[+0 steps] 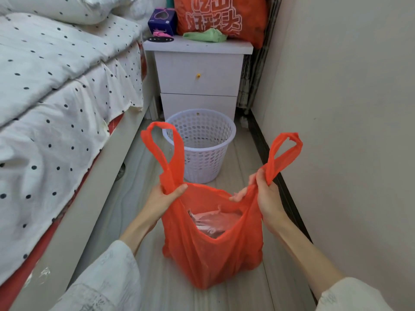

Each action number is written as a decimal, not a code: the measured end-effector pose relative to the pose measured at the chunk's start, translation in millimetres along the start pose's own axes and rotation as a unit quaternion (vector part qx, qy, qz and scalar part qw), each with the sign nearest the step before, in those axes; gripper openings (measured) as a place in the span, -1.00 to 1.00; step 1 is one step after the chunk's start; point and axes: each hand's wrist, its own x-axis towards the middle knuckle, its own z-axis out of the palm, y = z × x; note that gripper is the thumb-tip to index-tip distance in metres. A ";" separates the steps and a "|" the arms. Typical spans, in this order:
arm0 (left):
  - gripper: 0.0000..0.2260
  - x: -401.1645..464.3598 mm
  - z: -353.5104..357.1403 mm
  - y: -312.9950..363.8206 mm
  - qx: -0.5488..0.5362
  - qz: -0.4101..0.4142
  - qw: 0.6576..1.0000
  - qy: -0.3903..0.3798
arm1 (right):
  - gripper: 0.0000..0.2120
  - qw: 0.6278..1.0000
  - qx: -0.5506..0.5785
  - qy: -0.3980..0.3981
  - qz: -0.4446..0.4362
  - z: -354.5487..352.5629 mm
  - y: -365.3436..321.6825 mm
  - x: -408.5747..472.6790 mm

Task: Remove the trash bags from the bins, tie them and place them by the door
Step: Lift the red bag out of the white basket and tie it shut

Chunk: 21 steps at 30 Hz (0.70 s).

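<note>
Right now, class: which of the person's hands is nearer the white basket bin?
Left. The left hand grips the red bag's handle just below the white basket bin; the right hand grips the other handle, farther off toward the wall.

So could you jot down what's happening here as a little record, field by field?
setting: narrow gap between a polka-dot bed and a plain wall
bag: orange plastic trash bag, out of the bin, untied, standing on the floor
contents: pale crumpled waste
left hand: grips the left handle
right hand: grips the right handle
bin: white perforated plastic basket, no liner, before a white nightstand
</note>
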 end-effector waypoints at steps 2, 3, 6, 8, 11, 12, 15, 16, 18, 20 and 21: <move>-0.77 -2.7 6.9 0.2 -0.043 0.016 0.999 0.011 | -0.61 0.999 -0.032 0.008 -0.009 -2.8 2.2 2.4; -0.71 -4.6 10.1 -0.1 -0.071 0.024 0.997 0.010 | -0.60 0.999 -0.045 0.017 -0.010 -4.5 4.2 4.0; -0.56 -7.9 18.4 2.3 -0.217 -0.003 0.975 0.045 | -0.58 0.998 -0.039 0.045 0.020 -7.7 9.7 4.8; -0.64 -8.3 25.3 3.4 -0.316 -0.028 0.945 0.083 | -0.65 0.997 -0.001 0.057 0.043 -10.1 12.5 4.4; -0.65 -8.8 30.4 0.5 -0.372 -0.059 0.921 0.099 | -0.86 0.994 0.078 0.061 0.048 -11.2 16.3 4.0; -0.65 -9.5 29.7 -0.2 -0.383 -0.078 0.916 0.090 | -0.94 0.994 0.088 0.055 0.040 -11.2 17.9 2.1; -0.75 -12.0 25.8 -2.3 -0.412 -0.109 0.903 0.045 | -0.78 0.991 -0.122 0.044 -0.024 -19.2 35.8 -3.7; -0.79 -13.3 25.2 -2.4 -0.411 -0.107 0.905 0.042 | -0.80 0.977 -0.203 0.035 -0.045 -21.0 42.2 -6.1; -0.78 -15.7 25.5 -5.2 -0.390 -0.097 0.915 0.042 | -0.80 0.956 -0.282 0.009 -0.081 -22.2 50.5 -12.0; -0.82 -18.8 27.9 -6.7 -0.365 -0.094 0.926 0.021 | -0.78 0.955 -0.278 -0.022 -0.106 -17.8 49.7 -13.6; -0.84 -20.9 28.9 -7.0 -0.353 -0.096 0.931 0.006 | -0.76 0.957 -0.264 -0.041 -0.114 -12.7 46.5 -13.0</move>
